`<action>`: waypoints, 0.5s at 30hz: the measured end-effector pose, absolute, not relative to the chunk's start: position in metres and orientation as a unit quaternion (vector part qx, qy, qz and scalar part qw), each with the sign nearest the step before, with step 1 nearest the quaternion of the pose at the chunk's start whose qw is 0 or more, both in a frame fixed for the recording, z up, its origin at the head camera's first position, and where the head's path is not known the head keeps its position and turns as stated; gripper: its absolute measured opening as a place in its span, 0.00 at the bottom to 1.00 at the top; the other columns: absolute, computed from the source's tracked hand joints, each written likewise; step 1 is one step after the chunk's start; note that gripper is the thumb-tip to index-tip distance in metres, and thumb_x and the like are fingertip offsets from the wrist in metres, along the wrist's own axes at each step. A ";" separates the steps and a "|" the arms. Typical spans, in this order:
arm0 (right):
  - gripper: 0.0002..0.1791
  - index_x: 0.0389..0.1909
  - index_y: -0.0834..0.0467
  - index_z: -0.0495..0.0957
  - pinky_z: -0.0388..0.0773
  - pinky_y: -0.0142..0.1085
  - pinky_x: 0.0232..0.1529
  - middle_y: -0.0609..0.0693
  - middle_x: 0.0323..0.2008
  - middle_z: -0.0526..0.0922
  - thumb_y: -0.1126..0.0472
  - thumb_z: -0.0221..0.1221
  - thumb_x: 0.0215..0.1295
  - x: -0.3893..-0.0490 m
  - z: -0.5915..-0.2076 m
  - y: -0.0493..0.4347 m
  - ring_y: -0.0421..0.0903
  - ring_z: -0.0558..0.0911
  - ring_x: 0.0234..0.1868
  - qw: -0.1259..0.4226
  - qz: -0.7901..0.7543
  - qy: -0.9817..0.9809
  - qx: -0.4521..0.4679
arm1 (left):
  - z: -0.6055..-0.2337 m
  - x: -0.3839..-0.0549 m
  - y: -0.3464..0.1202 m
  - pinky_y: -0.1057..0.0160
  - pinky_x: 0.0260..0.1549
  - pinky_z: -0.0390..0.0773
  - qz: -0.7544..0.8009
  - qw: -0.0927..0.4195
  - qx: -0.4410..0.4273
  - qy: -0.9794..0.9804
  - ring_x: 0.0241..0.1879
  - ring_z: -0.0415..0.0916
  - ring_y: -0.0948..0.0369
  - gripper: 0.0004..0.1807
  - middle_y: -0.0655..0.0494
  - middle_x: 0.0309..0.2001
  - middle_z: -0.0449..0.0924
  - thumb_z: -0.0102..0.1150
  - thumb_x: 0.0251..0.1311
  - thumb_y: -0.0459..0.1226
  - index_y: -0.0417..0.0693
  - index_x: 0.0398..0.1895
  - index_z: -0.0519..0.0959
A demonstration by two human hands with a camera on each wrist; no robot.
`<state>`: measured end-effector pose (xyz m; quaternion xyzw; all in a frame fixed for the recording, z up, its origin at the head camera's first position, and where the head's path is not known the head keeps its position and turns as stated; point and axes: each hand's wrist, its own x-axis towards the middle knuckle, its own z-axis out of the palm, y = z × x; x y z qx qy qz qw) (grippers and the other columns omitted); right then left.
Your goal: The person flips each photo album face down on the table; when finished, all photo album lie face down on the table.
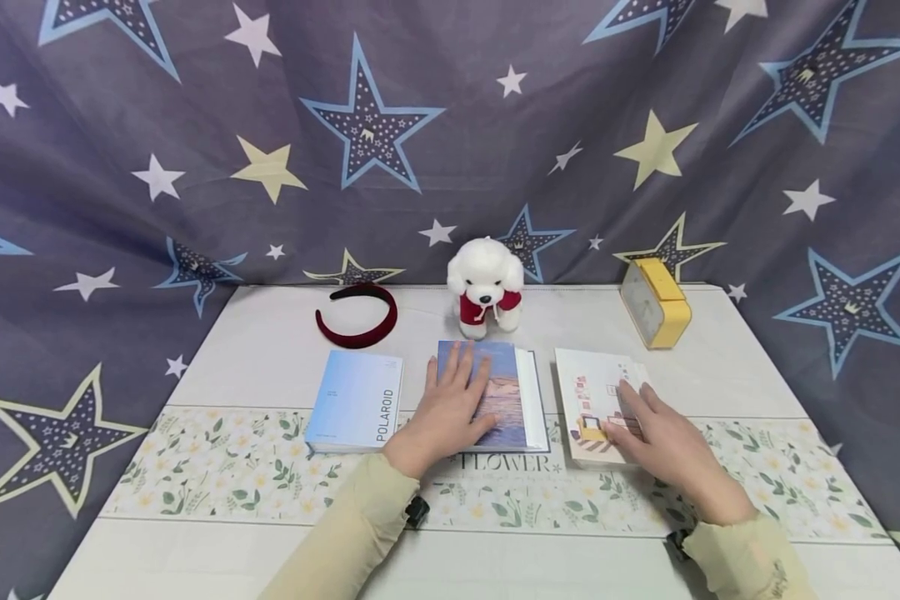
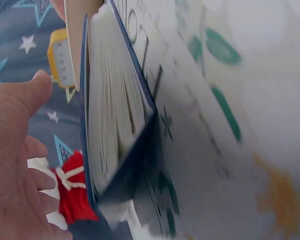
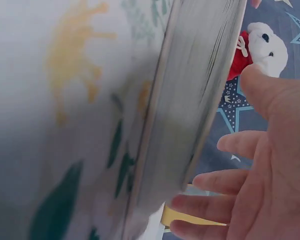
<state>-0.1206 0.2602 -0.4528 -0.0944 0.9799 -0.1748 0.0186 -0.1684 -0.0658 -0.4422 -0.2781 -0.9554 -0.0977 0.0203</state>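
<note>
A blue photo album with a sea picture on its cover (image 1: 506, 396) lies in the middle of the table, the cover standing slightly apart from the pages. Spread over that cover is my left hand (image 1: 450, 417), its fingers extended. In the left wrist view the album's thick page block (image 2: 112, 100) faces the camera. My right hand (image 1: 667, 437) reaches over the right side of a white book with a small illustrated cover (image 1: 588, 379), fingers mostly straight. The right wrist view shows this book's page edge (image 3: 190, 75) beside the loosely spread fingers (image 3: 222, 181).
Left of the album lies a light blue book marked POLAROID (image 1: 356, 400). Behind stand a dark red headband (image 1: 386, 321), a white plush dog in red (image 1: 486, 271) and a yellow clock (image 1: 671, 308). A star-patterned curtain (image 1: 450, 75) hangs along the table's back edge.
</note>
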 end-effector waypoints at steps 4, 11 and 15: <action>0.46 0.74 0.64 0.55 0.65 0.69 0.54 0.79 0.66 0.56 0.34 0.49 0.69 -0.118 -0.454 0.264 0.77 0.63 0.63 0.042 -0.182 0.979 -0.085 | -0.443 -0.167 -0.054 0.33 0.67 0.39 -0.087 0.014 -0.295 -0.951 0.75 0.31 0.42 0.46 0.38 0.77 0.36 0.52 0.65 0.58 0.43 0.77 0.49; 0.46 0.73 0.66 0.55 0.63 0.69 0.56 0.79 0.66 0.58 0.34 0.47 0.69 -0.113 -0.453 0.271 0.76 0.61 0.65 0.061 -0.194 0.976 -0.077 | -0.446 -0.164 -0.033 0.35 0.68 0.41 -0.072 0.001 -0.320 -0.945 0.75 0.34 0.42 0.47 0.39 0.77 0.36 0.49 0.66 0.61 0.47 0.78 0.46; 0.46 0.73 0.66 0.55 0.61 0.68 0.58 0.77 0.66 0.59 0.34 0.47 0.69 -0.110 -0.452 0.273 0.74 0.60 0.66 0.069 -0.199 0.975 -0.069 | -0.447 -0.163 -0.024 0.35 0.68 0.43 -0.061 0.000 -0.337 -0.939 0.75 0.35 0.43 0.46 0.41 0.77 0.36 0.48 0.66 0.61 0.48 0.78 0.47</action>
